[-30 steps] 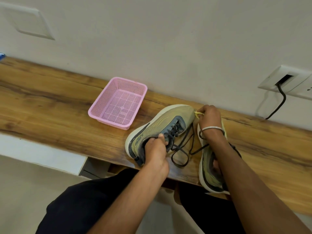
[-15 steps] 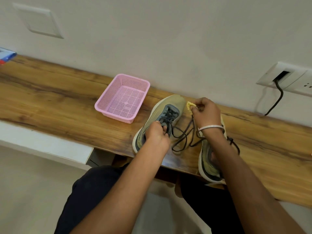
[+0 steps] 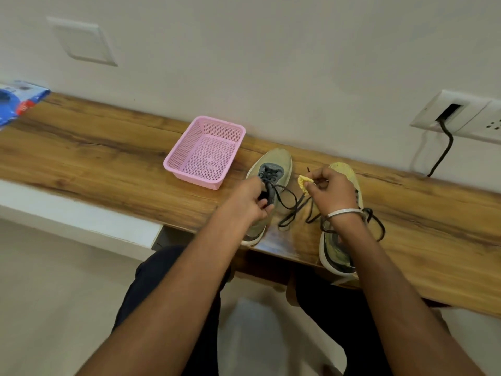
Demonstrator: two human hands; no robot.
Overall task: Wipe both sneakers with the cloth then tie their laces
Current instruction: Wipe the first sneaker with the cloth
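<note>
We see the left hand (image 3: 250, 198) with its fingers curled round the dark lace (image 3: 291, 203) at the tongue of the left sneaker (image 3: 273, 169), pinching it just below the grey eyelet panel. The right hand (image 3: 329, 189) is curled too, holding a small crumpled yellow cloth (image 3: 303, 182) between thumb and fingers; a lace tip pokes up just above its knuckles, though we cannot tell for sure that it pinches the lace as well. A thin pale bangle (image 3: 344, 213) rings that wrist.

Both sneakers are olive-green knit with thick off-white soles, standing upright side by side on the wooden shelf (image 3: 95, 156), long axes running from the near edge toward the wall, toes pointing to the wall. The right sneaker (image 3: 337, 256) lies partly under the right forearm, its heel overhanging the near edge. Loose lace loops trail on the wood between the two shoes. We can read no brand on either.

Just left of the left sneaker sits a pink perforated plastic basket (image 3: 173, 164), rectangular. At the far left edge lies a blue packet (image 3: 19, 101), its print too blurred to read. On the wall are a white blank plate (image 3: 84, 42) and a white socket panel (image 3: 461, 115) with a black cable (image 3: 444, 147) hanging from it.
</note>
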